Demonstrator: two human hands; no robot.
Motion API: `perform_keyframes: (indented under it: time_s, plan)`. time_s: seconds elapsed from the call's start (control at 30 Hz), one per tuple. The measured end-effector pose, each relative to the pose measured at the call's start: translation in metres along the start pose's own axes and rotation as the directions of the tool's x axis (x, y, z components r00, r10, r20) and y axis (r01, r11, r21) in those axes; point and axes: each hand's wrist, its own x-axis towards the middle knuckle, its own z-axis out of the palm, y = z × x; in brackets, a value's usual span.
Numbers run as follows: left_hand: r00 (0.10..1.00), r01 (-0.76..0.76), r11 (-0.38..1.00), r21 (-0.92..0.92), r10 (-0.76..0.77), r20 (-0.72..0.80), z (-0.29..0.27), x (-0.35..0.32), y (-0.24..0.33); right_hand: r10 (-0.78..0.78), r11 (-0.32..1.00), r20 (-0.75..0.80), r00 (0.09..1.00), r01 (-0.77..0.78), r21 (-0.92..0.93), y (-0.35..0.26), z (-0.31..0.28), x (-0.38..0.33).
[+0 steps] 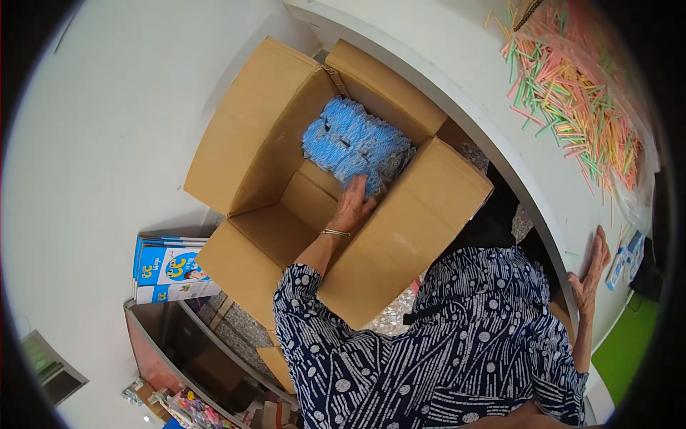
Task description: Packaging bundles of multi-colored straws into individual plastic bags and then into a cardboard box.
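Observation:
A large open cardboard box (411, 236) stands with its flaps folded out. Inside it, toward the far end, lie blue-and-white patterned bundles (350, 136) in what looks like clear wrapping. My left hand (351, 207) reaches down into the box, its fingers bent against the near end of the bundles. How firmly they grip is partly hidden. A thin bracelet circles that wrist. Off to the right, my right hand (592, 275) rests at the edge of the white table (471, 50), fingers stretched out and holding nothing.
Many thin pink, green and yellow sticks (564, 100) spill from a clear plastic bag (639, 189) on the table. A blue-and-white packet (626, 261) lies near my right hand. Blue-and-white printed booklets (168, 268) stand left of the box, above a dark open-topped bin (186, 336).

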Motion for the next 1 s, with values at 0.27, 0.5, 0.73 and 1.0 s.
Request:
perform_keyframes:
  time_s: [0.27,0.5,0.73,1.0]
  plan:
    - [0.997,-0.077,0.973,0.219,0.074,0.022,0.014,0.004,0.001,-0.006,1.000,-0.011,1.000,0.006,0.007,-0.003,0.001,0.001]
    - [0.987,-0.019,0.912,0.410,-0.050,0.156,0.011,0.018,0.004,-0.013,1.000,-0.013,1.000,0.013,0.020,-0.004,0.000,-0.003]
    - [0.948,-0.138,0.931,0.338,0.025,0.318,-0.005,0.014,-0.004,-0.018,0.998,-0.038,0.999,0.020,0.051,-0.005,0.004,0.002]
    - [0.966,-0.243,0.959,0.145,0.226,0.126,0.022,0.022,-0.051,0.027,0.995,-0.005,1.000,-0.026,0.093,-0.008,-0.012,0.005]
